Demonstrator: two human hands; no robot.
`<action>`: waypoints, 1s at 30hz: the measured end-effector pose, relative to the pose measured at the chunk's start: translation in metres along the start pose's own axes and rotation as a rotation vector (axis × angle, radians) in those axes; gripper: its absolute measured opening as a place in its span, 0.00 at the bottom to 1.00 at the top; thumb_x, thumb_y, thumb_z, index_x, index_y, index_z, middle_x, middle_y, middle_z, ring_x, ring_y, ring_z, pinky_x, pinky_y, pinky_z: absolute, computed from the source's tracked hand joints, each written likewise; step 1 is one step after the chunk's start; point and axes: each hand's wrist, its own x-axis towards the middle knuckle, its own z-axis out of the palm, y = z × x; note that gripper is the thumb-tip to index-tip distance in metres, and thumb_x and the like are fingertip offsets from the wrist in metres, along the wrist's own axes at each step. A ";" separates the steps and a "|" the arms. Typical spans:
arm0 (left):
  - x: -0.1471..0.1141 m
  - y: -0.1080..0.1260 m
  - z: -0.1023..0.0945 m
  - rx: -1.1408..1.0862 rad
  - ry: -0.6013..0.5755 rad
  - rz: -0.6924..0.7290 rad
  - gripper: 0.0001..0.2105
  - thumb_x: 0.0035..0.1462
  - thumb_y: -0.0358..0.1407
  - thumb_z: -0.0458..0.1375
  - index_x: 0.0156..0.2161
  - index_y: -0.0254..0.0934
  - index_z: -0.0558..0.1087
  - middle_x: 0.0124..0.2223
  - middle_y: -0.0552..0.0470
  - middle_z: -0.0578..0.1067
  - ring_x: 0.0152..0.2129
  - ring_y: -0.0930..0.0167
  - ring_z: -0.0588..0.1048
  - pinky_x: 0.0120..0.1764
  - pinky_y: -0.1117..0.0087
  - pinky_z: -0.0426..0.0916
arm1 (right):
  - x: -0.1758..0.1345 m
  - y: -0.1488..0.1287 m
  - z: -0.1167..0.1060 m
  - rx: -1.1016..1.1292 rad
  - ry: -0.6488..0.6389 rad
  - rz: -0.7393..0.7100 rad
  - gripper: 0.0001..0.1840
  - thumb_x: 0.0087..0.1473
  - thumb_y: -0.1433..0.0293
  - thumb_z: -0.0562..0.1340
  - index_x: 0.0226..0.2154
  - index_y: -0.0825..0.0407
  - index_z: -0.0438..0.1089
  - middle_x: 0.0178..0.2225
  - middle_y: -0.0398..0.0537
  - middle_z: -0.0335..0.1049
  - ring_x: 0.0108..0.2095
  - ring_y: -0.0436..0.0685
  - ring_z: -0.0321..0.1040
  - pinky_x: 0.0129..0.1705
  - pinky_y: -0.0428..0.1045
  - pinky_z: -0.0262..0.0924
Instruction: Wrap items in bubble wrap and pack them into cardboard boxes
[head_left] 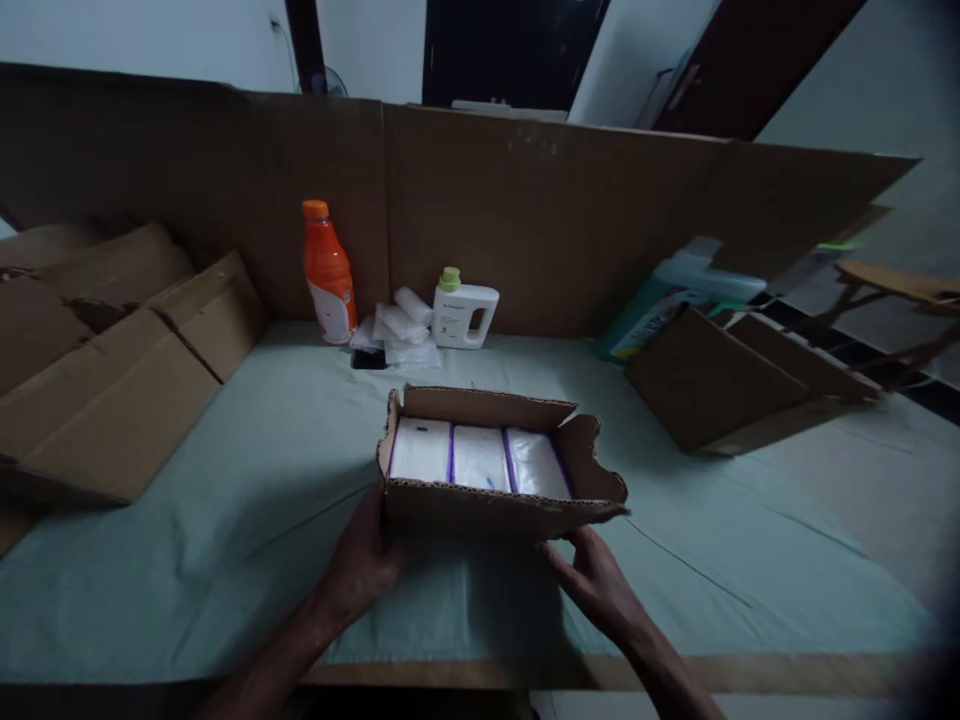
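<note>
An open cardboard box [480, 508] with ragged cut edges is in front of me, a little above the cloth as its shadow suggests. Inside it, white plastic-wrapped packs [481, 458] with purple edges lie side by side in a row. My left hand [367, 555] grips the box at its near left corner, its fingertips partly hidden. At the near right corner my right hand [589, 570] holds the box from below, thumb toward the front wall and the other fingers mostly out of sight.
A pale green cloth [225, 560] covers the table. Toward the back stand an orange bottle [328, 280], clear plastic packets [401, 330] and a white jug [465, 315]. Cardboard boxes flank both sides, left [127, 400] and right [720, 385], with a teal bottle [652, 305] by the right one.
</note>
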 end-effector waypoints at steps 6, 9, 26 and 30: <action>0.033 0.002 0.000 0.032 0.144 -0.038 0.26 0.50 0.35 0.57 0.56 0.34 0.66 0.53 0.40 0.76 0.53 0.57 0.75 0.55 0.56 0.68 | 0.041 -0.012 0.017 0.070 -0.009 -0.060 0.20 0.49 0.51 0.63 0.35 0.51 0.73 0.34 0.55 0.77 0.36 0.67 0.75 0.39 0.60 0.72; 0.048 -0.010 -0.021 0.045 0.267 -0.127 0.27 0.48 0.41 0.59 0.54 0.34 0.66 0.50 0.40 0.78 0.51 0.56 0.76 0.52 0.56 0.70 | 0.061 -0.030 0.035 0.101 -0.058 -0.168 0.17 0.50 0.56 0.63 0.38 0.49 0.73 0.34 0.52 0.77 0.34 0.63 0.74 0.36 0.56 0.72; 0.043 -0.052 -0.054 0.070 0.434 -0.228 0.18 0.47 0.36 0.55 0.44 0.37 0.76 0.42 0.46 0.81 0.43 0.58 0.78 0.47 0.59 0.74 | 0.273 -0.104 0.034 -0.432 -0.058 -0.645 0.17 0.55 0.74 0.58 0.41 0.47 0.80 0.55 0.52 0.74 0.56 0.67 0.66 0.55 0.61 0.63; 0.037 -0.066 -0.050 0.112 0.451 -0.227 0.16 0.55 0.42 0.57 0.45 0.38 0.77 0.42 0.45 0.81 0.48 0.56 0.77 0.51 0.57 0.73 | 0.328 -0.137 0.080 -0.723 -0.132 -0.925 0.23 0.58 0.79 0.56 0.49 0.46 0.78 0.68 0.51 0.58 0.68 0.69 0.50 0.61 0.66 0.53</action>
